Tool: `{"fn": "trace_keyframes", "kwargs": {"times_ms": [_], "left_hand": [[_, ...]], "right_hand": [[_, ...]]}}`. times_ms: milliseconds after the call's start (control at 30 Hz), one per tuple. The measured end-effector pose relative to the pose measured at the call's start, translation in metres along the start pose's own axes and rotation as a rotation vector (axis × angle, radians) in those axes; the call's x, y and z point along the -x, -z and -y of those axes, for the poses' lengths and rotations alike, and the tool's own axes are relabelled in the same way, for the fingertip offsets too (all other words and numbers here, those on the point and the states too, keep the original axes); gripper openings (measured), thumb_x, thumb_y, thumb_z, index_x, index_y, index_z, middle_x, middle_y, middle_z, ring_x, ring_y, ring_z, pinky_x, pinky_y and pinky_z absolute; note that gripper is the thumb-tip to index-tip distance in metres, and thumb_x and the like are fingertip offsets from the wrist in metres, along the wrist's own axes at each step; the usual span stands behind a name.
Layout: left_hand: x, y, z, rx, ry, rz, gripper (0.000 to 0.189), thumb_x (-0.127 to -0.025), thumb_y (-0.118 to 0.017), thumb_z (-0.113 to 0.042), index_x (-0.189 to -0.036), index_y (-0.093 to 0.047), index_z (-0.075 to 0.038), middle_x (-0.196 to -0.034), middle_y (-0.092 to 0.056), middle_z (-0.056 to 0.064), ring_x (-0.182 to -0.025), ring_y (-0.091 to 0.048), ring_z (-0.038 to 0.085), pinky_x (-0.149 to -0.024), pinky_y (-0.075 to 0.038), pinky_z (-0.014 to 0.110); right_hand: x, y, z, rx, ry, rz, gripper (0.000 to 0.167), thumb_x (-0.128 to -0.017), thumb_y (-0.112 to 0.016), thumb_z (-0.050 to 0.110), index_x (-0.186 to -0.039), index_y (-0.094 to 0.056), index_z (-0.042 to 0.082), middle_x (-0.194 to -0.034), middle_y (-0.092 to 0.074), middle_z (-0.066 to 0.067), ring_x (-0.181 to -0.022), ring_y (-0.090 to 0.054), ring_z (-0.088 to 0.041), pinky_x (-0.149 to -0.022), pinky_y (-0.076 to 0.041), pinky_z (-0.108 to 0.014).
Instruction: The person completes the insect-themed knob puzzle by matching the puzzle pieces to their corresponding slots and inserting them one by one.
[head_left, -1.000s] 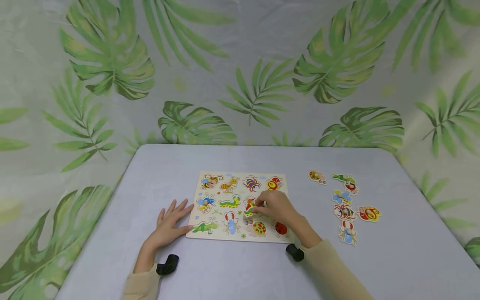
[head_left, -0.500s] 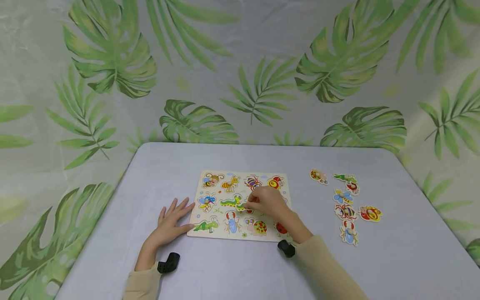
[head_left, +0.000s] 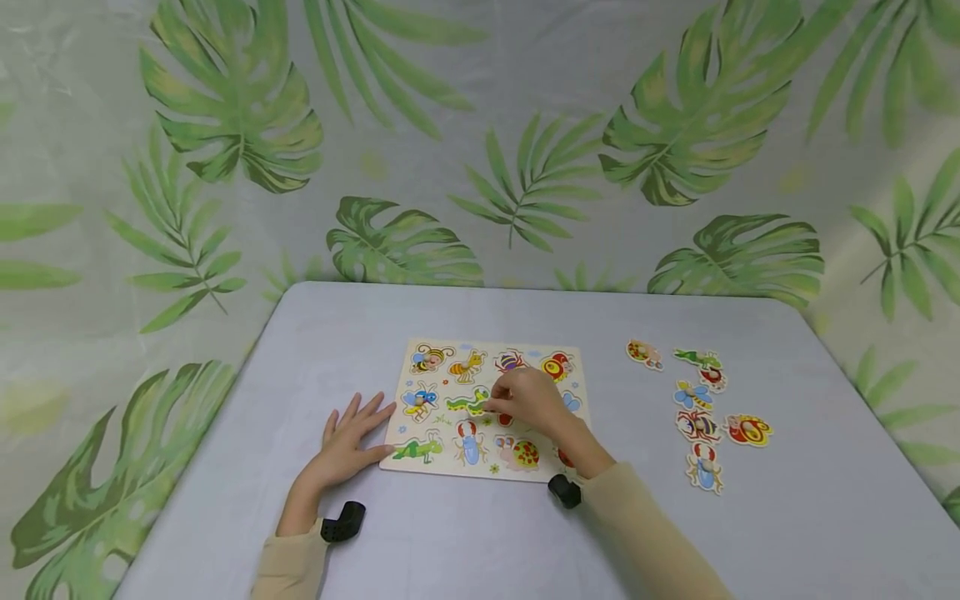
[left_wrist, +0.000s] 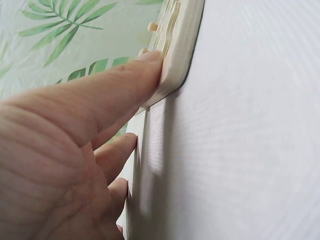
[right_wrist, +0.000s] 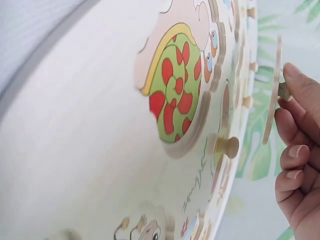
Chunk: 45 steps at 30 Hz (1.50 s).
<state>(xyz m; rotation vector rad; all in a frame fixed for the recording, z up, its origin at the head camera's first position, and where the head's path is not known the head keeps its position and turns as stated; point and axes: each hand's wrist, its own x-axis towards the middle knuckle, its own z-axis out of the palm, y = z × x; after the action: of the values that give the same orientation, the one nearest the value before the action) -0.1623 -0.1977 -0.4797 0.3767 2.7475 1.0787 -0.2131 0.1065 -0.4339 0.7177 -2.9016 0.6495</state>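
Observation:
In the head view my right hand (head_left: 528,402) pinches a green caterpillar puzzle piece (head_left: 477,406) over the middle of the wooden insect puzzle board (head_left: 448,468). The right wrist view shows the piece edge-on (right_wrist: 272,95), its knob between thumb and finger, apart from the board. My left hand (head_left: 347,442) lies with spread fingers at the board's left side. The left wrist view has its thumb (left_wrist: 135,75) touching the board's edge (left_wrist: 181,57). A snail picture (right_wrist: 175,85) shows in its recess. Part of the board is hidden beneath my right hand.
Several loose pieces lie on the table (head_left: 465,542) right of the board, among them a snail piece (head_left: 644,354), a spider piece (head_left: 697,425), a beetle piece (head_left: 704,468) and a red-and-yellow piece (head_left: 748,431). A leaf-patterned cloth (head_left: 420,150) hangs behind.
My right hand has moved left across the board with the caterpillar piece, from the red figure to the caterpillar picture. My left hand stays at the board's edge. The view has shifted slightly.

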Motion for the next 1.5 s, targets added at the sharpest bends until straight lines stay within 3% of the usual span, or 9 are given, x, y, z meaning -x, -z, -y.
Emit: {"fn": "trace_keyframes", "kwargs": {"times_ms": [233, 800, 1500], "left_hand": [[0.000, 0.001, -0.002, -0.004, 0.005, 0.002, 0.063, -0.084, -0.067, -0.025, -0.141, -0.043, -0.013, -0.156, -0.025, 0.014, -0.146, -0.002, 0.043, -0.112, 0.010, 0.063], [0.000, 0.002, -0.003, 0.000, 0.015, 0.008, 0.063, -0.084, -0.067, -0.026, -0.141, -0.043, -0.013, -0.156, -0.024, 0.014, -0.146, -0.002, 0.042, -0.112, 0.010, 0.062], [0.000, 0.001, -0.002, -0.003, 0.035, 0.011, 0.064, -0.084, -0.067, -0.026, -0.141, -0.043, -0.014, -0.156, -0.023, 0.013, -0.147, -0.001, 0.040, -0.112, 0.011, 0.062]], "right_hand": [[-0.010, -0.006, 0.008, 0.024, -0.035, 0.054, 0.022, -0.076, -0.075, 0.038, -0.067, -0.069, 0.017, -0.060, -0.064, 0.008, -0.052, -0.043, -0.002, -0.049, -0.034, -0.016], [-0.019, -0.022, 0.019, 0.112, -0.101, 0.045, 0.026, -0.076, -0.075, 0.038, -0.062, -0.065, 0.018, -0.062, -0.061, 0.007, -0.052, -0.042, -0.004, -0.047, -0.032, -0.019], [-0.027, -0.034, 0.024, 0.087, -0.141, 0.049, 0.033, -0.077, -0.074, 0.038, -0.056, -0.059, 0.017, -0.056, -0.055, 0.008, -0.048, -0.041, -0.005, -0.043, -0.028, -0.019]]}}
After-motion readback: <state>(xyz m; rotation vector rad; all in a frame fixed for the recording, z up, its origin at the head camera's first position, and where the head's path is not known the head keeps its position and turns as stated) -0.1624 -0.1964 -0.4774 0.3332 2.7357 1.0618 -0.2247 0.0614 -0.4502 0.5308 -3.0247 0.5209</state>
